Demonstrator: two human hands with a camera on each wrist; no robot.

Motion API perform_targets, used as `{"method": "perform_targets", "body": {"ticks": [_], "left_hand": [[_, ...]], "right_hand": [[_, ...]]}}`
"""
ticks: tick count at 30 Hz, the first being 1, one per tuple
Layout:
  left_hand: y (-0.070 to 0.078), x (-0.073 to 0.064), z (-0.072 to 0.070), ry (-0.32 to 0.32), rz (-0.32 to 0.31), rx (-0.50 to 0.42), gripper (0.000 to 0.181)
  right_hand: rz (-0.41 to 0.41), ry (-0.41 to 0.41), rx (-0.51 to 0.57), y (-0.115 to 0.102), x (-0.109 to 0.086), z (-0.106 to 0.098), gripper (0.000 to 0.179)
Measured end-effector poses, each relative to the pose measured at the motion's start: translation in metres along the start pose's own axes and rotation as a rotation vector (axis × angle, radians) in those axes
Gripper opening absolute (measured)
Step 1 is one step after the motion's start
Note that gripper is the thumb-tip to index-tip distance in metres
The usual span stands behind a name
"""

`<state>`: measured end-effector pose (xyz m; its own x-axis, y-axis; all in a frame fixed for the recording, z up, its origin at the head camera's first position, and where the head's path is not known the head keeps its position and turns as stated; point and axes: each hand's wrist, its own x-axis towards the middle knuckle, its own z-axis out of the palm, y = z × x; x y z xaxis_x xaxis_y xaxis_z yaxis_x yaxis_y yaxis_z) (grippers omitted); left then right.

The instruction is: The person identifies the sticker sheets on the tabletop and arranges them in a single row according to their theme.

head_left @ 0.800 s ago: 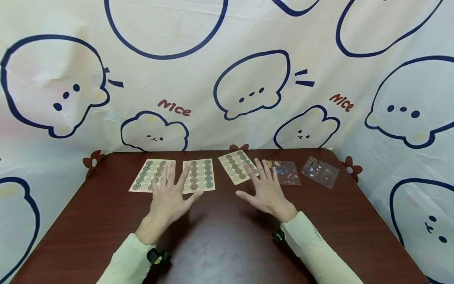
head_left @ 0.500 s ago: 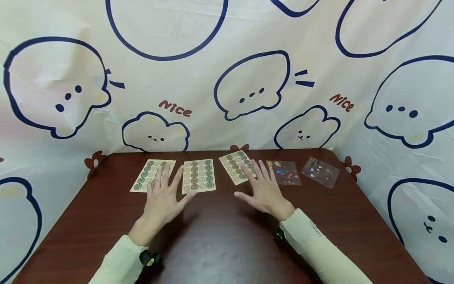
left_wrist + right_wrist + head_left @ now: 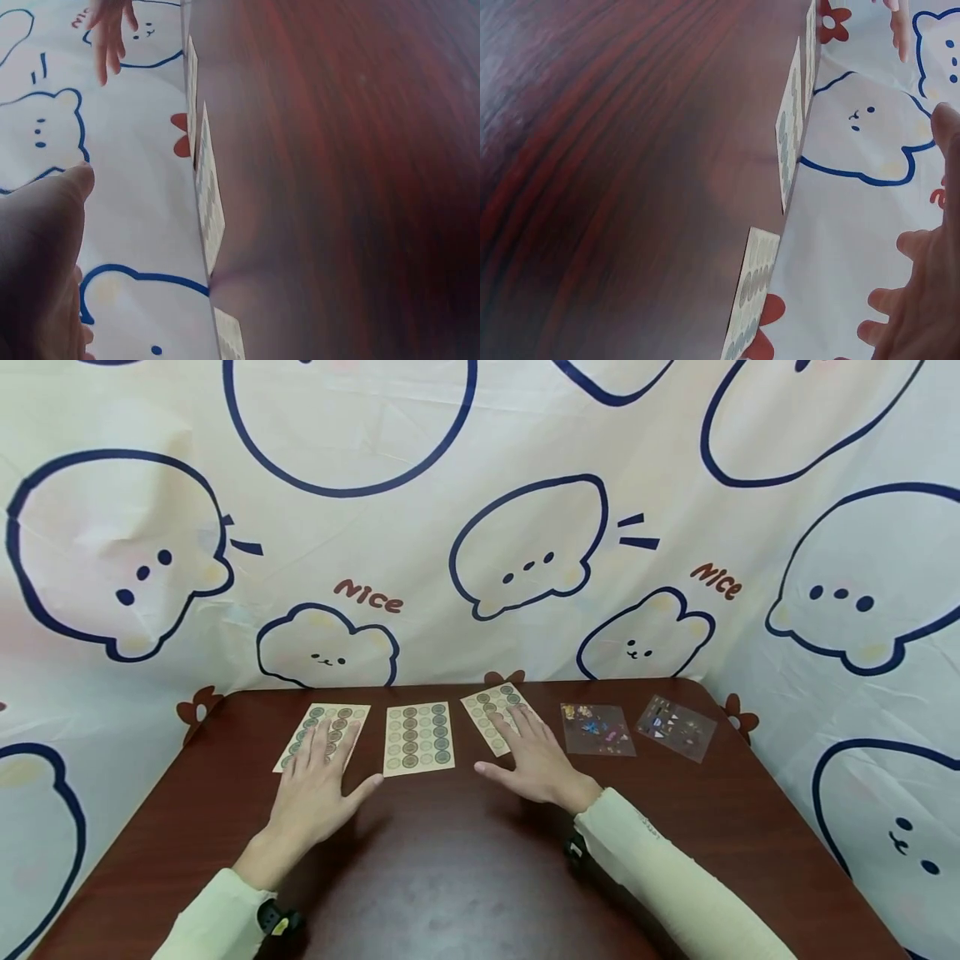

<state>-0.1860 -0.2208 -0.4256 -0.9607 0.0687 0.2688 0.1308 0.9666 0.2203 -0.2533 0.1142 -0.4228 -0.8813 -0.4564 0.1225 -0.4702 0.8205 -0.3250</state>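
My left hand (image 3: pixel 309 802) is held flat with fingers spread, overlapping the leftmost cream sticker sheet (image 3: pixel 354 720) in the head view. That sheet carries rows of round stickers, partly hidden by the fingers. A similar sheet (image 3: pixel 420 739) lies between the two hands. Over the third, slanted sheet (image 3: pixel 486 703) reach the fingers of my right hand (image 3: pixel 534 766), its thumb pointing left. Both wrist views show the hands raised above the tabletop: the left hand (image 3: pixel 37 232) and the right hand (image 3: pixel 922 300) hold nothing.
Two transparent sheets with small colourful stickers, one upright (image 3: pixel 598 729) and one tilted (image 3: pixel 677 728), lie right of the right hand. The dark brown wooden table (image 3: pixel 450 877) ends at a cream cloth backdrop (image 3: pixel 420 543) printed with blue cartoon outlines.
My left hand has moved left and slightly down, uncovering the middle sheet. The right hand has shifted left off the transparent sheet, over the slanted one. The sheets stay put.
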Motion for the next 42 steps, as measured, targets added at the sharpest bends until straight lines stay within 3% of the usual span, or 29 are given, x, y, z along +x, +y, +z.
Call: {"method": "perform_targets", "body": {"ticks": [7,18,29,42], "left_hand": [[-0.02,-0.001,-0.002,0.002,0.015,-0.011,0.088],[-0.052,-0.003,-0.008,0.025,0.017,0.002,0.086],[-0.081,0.002,-0.011,-0.038,-0.042,-0.052,0.085],[-0.092,0.014,-0.011,-0.153,-0.023,-0.118,0.084]], "right_hand": [[-0.016,-0.062,0.01,-0.01,0.01,0.005,0.091],[-0.07,-0.073,0.027,-0.035,0.029,0.011,0.086],[-0.116,-0.112,0.09,-0.053,0.044,0.018,0.086],[-0.134,-0.154,0.131,-0.069,0.059,0.023,0.076]]}}
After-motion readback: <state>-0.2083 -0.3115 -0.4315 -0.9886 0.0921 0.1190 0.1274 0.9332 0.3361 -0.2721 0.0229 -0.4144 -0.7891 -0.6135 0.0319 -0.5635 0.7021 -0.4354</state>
